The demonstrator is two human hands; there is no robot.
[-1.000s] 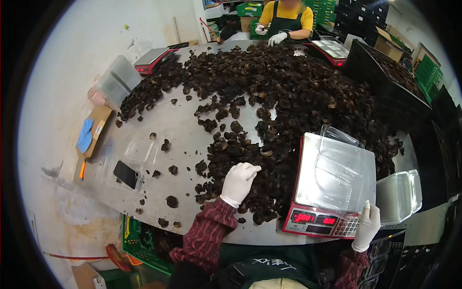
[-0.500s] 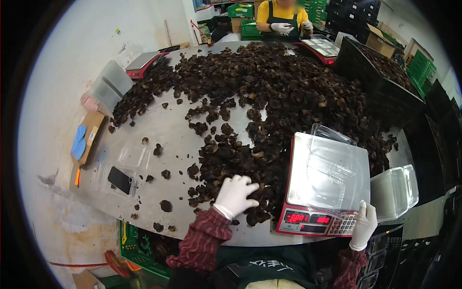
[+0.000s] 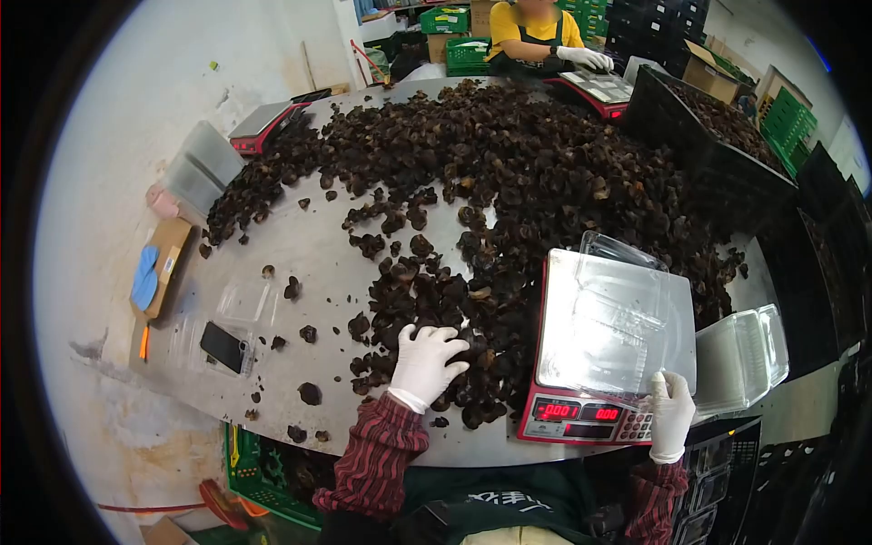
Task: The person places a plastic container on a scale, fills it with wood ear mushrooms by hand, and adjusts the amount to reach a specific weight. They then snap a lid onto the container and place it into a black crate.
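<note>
My left hand (image 3: 424,366), in a white glove, rests on the near edge of a heap of dark wood ear mushrooms (image 3: 427,295). Its fingers are spread and slightly bent, touching the pieces. At the lower right corner of a red digital scale (image 3: 568,431), my gloved right hand (image 3: 670,416) has its fingers closed on the edge of a clear plastic box (image 3: 609,322). That box lies on the silver weighing plate, and glare blurs its outline. The scale display shows -0.001 and 0.00.
Stacked clear boxes (image 3: 740,359) stand right of the scale. A phone (image 3: 222,347) and loose mushroom pieces lie on the metal table (image 3: 300,241) at left. Across it, a co-worker in yellow (image 3: 509,32) reaches over another scale (image 3: 595,88). A full black crate (image 3: 718,136) borders the right side.
My left hand has shifted slightly left and up over the mushrooms. The right hand has moved a little left at the scale's corner. The co-worker's hands have moved over the far scale.
</note>
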